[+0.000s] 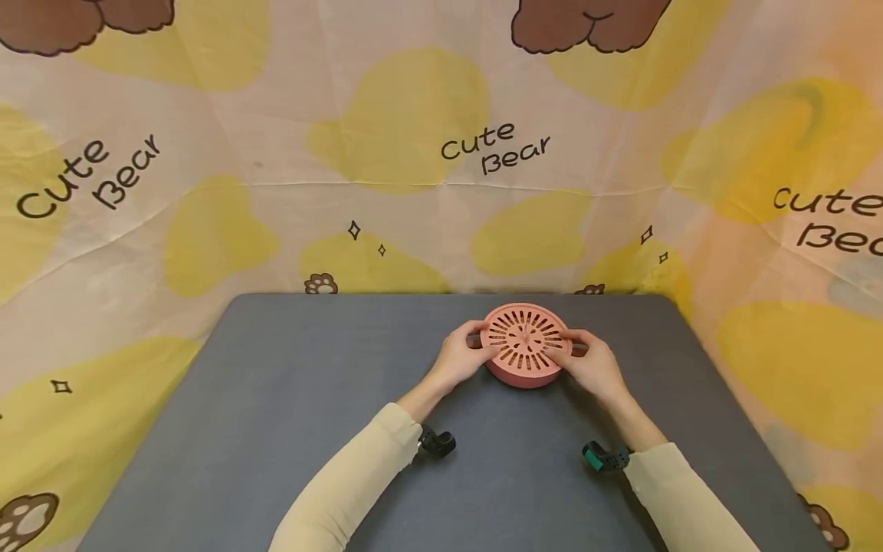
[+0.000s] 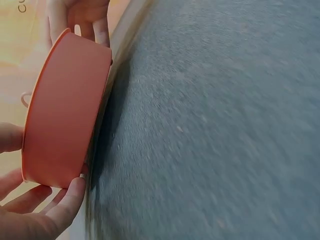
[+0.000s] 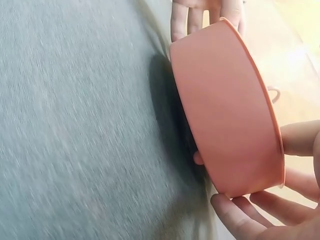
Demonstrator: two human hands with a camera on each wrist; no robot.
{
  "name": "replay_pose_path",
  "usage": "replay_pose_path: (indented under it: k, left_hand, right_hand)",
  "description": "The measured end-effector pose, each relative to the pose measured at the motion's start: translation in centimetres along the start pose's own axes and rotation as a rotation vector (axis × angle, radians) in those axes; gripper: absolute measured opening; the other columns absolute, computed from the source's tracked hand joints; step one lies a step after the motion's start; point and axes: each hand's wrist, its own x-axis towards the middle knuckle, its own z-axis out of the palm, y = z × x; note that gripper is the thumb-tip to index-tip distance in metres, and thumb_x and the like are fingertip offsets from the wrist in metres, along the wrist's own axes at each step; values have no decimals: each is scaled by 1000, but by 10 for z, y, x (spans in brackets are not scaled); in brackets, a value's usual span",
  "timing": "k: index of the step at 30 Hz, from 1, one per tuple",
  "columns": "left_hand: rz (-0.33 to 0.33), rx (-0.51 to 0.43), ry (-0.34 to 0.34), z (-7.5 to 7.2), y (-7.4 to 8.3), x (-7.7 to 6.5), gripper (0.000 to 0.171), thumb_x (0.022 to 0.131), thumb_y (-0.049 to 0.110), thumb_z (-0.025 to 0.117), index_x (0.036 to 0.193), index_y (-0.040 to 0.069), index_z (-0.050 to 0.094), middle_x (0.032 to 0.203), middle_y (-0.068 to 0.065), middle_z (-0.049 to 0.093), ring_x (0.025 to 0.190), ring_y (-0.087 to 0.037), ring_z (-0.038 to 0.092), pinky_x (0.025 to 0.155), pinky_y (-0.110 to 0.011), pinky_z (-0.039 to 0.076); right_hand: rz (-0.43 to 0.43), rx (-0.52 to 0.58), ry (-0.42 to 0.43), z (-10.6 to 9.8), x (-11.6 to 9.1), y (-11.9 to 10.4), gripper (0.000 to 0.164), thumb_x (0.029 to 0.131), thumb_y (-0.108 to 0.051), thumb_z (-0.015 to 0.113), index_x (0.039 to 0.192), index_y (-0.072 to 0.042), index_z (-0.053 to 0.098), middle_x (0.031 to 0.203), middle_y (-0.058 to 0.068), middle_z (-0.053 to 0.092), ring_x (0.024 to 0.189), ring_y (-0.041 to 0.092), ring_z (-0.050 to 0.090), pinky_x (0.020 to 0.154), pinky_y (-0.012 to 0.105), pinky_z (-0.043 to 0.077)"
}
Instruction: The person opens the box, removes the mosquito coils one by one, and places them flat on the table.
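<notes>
A round pink mosquito coil holder (image 1: 523, 379) is between both hands near the back of the table. Its slotted lid (image 1: 512, 337) faces up, and a small loop (image 3: 274, 94) stands out from the lid in the wrist views. My left hand (image 1: 459, 357) grips the left side, thumb over the lid's rim and fingers along the wall. On the right side my right hand (image 1: 597, 369) holds it the same way. Fingertips reach the base's lower edge in both wrist views, and the holder's smooth wall (image 2: 67, 110) hangs close over the table with a dark shadow beside it.
The grey table (image 1: 290, 399) ends at the back and right against a printed cloth (image 1: 400, 115) with yellow patches and lettering. Dark bands (image 1: 605, 458) are worn at both wrists, below light sleeves (image 1: 352, 468).
</notes>
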Motion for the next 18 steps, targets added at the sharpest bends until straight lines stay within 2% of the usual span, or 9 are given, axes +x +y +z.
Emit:
replay_pose_path:
  k: [6, 18]
  left_hand:
    - [-3, -9, 2, -12, -5, -12, 53, 91, 19, 78, 140, 9, 60, 136, -12, 60, 115, -25, 66, 82, -34, 57]
    - [0, 16, 36, -44, -8, -38, 53, 90, 16, 79, 138, 6, 60, 133, -13, 62, 113, -26, 67, 81, -31, 56]
  right_hand:
    - [-1, 28, -31, 11, -5, -6, 64, 93, -35, 76, 144, -2, 54, 138, 23, 56, 122, 37, 60, 87, 37, 54]
    - [-10, 81, -56, 42, -14, -22, 56, 92, -27, 77, 140, -4, 58, 132, 19, 60, 117, 32, 62, 83, 32, 53]
